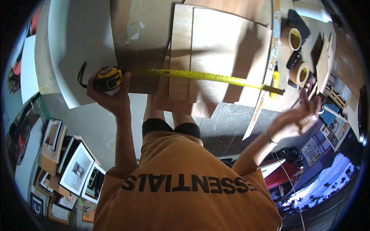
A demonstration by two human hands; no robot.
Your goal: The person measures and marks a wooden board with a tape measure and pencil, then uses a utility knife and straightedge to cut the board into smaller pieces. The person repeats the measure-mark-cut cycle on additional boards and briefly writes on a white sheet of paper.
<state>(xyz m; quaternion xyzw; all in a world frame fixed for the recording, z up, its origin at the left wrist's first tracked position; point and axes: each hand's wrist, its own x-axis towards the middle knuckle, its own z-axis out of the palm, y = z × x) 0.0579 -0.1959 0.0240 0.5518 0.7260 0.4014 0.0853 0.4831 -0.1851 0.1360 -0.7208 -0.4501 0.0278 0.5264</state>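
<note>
My left hand [113,98] grips a yellow-and-black tape measure [108,79] with a black strap. Its yellow blade [200,76] stretches rightward across stacked wooden panels [227,38], past a long, stained straightedge [254,118] to an end near a yellow hand tool [275,80]. My right hand [293,121] is raised right of the blade's end, some fingers extended and others curled, apparently around something small and tan that I cannot make out.
Tape rolls [290,38], dark items and thin wood offcuts [323,61] lie at the bench's right. A white sheet [77,42] covers its left part. Framed pictures [77,165] lean together at lower left. A grey floor [216,129] shows below the bench; clutter stands at lower right.
</note>
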